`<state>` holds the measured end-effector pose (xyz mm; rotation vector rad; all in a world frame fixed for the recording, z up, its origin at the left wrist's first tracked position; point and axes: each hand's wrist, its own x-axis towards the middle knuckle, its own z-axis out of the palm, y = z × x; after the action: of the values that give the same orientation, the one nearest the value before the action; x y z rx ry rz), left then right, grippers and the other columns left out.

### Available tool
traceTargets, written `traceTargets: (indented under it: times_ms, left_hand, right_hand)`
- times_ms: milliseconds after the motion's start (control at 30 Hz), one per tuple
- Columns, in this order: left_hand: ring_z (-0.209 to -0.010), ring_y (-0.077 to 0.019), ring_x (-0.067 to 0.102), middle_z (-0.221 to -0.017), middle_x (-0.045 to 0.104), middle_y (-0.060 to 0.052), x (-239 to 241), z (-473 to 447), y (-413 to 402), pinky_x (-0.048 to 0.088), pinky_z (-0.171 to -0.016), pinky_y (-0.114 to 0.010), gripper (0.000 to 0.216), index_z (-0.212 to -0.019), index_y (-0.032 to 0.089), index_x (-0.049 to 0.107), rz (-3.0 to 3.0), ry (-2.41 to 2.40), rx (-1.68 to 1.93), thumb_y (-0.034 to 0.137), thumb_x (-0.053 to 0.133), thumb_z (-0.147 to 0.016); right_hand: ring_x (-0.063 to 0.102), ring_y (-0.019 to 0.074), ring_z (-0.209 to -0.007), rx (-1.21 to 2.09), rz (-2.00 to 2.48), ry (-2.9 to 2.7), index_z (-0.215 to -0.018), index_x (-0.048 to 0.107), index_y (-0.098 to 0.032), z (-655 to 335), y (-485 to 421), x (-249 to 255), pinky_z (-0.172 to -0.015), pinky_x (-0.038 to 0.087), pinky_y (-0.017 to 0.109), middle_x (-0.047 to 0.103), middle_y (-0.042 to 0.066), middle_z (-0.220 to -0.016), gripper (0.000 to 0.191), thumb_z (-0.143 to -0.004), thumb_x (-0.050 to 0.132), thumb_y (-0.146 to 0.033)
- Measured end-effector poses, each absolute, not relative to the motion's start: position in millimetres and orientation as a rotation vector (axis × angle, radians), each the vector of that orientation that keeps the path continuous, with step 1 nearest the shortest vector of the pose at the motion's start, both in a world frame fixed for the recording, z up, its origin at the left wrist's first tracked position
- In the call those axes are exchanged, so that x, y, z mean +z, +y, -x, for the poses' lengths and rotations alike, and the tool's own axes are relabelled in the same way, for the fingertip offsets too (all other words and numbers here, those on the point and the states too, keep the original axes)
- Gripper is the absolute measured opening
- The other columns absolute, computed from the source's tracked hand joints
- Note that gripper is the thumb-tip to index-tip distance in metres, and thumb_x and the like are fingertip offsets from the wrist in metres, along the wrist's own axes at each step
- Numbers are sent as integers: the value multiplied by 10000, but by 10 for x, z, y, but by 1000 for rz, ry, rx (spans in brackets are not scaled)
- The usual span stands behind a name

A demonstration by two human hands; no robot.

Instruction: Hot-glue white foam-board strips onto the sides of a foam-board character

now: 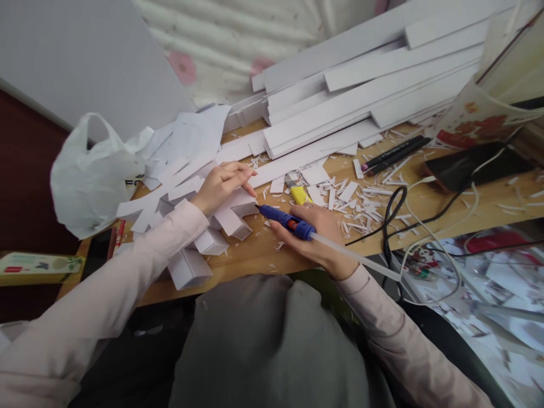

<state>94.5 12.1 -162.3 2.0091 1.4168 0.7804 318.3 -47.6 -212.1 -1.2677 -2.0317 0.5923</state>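
My right hand grips a blue hot glue gun with a pale glue stick sticking out of its back. The gun's dark nozzle points left at the edge of a white board model made of joined box-like blocks. Over that model lies my left hand, its fingers bent and close together just above the nozzle. What sits between those fingertips is too small to make out. A yellow utility knife lies among scraps just beyond the glue gun.
Long white board strips are stacked at the back. Paper scraps litter the wooden table. Black markers, a phone and looped cables lie right. A white plastic bag stands left.
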Motion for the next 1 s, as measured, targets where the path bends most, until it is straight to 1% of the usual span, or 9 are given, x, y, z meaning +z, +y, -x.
traceTargets:
  times_ms: [267, 333, 400, 467, 533, 633, 800, 933, 1000]
  left_hand:
    - [-1141, -274, 613, -1142, 710, -101, -1405, -731, 59, 400, -1084, -430, 356, -996, 208, 714, -2071, 1639, 716, 505, 658, -809]
    - [-1187, -301, 583, -1211, 670, -110, -1304, -663, -97, 379, -1104, -460, 496, -1093, 209, 664, -2090, 1737, 616, 554, 717, -742]
    - [-1216, -337, 557, -1299, 593, -126, -1254, -621, -307, 414, -1075, -484, 844, -1269, 216, 540, -2089, 1922, 307, 670, 779, -600]
    - [-1272, -424, 486, -1327, 532, -203, -1273, -607, -509, 399, -1071, -543, 1070, -1316, 161, 475, -2112, 2128, 65, 746, 791, -478]
    - [-1339, -493, 394, -1397, 457, -259, -1346, -613, -647, 390, -1046, -603, 1114, -1353, 147, 430, -2035, 2229, -131, 775, 754, -491]
    - [-1381, -518, 332, -1436, 441, -274, -1473, -640, -718, 381, -1028, -640, 1060, -1403, 139, 360, -1979, 2257, -158, 657, 743, -562]
    - [-1320, -420, 476, -1345, 583, -177, -1532, -637, -737, 333, -1089, -599, 912, -1438, 203, 314, -2032, 2211, -76, 341, 670, -610]
    - [-1294, -383, 500, -1189, 662, -107, -1422, -506, -734, 282, -1129, -577, 823, -1426, 240, 382, -2144, 2122, -35, 247, 602, -633]
    - [-1248, -362, 540, -1171, 675, -92, -1325, -426, -694, 352, -1096, -530, 771, -1385, 241, 445, -2157, 2056, -29, 274, 606, -631]
  right_hand:
    - [503, 142, -563, 790, 1214, -1929, -670, 599, -209, -3333, -428, -2055, -553, 320, 277, 535, -7, -595, 465, -896, 568, -614]
    - [504, 147, -547, 821, 1207, -1844, -667, 616, -208, -3374, -422, -2018, -539, 323, 282, 535, -6, -578, 456, -892, 578, -603]
    - [499, 151, -522, 827, 1196, -1762, -681, 651, -207, -3405, -419, -1992, -521, 323, 289, 537, -3, -556, 442, -884, 592, -595]
    - [504, 154, -514, 857, 1178, -1699, -715, 691, -202, -3421, -419, -1985, -508, 335, 290, 548, 1, -552, 433, -881, 605, -592]
    - [506, 151, -513, 905, 1160, -1655, -713, 696, -197, -3419, -419, -1995, -494, 347, 284, 548, 0, -548, 442, -880, 610, -598]
    - [509, 152, -510, 986, 1157, -1637, -680, 673, -200, -3390, -426, -2017, -474, 347, 276, 545, -6, -533, 452, -874, 615, -604]
    - [529, 156, -487, 1144, 1101, -1553, -674, 682, -208, -3358, -469, -2033, -445, 364, 276, 589, -3, -538, 451, -880, 602, -602]
    - [575, 171, -528, 1099, 1052, -1589, -783, 737, -231, -3386, -580, -2042, -474, 399, 288, 640, 4, -605, 388, -884, 619, -586]
    - [557, 176, -517, 1026, 1059, -1608, -730, 714, -236, -3393, -653, -2062, -472, 383, 303, 614, 9, -583, 421, -878, 616, -618]
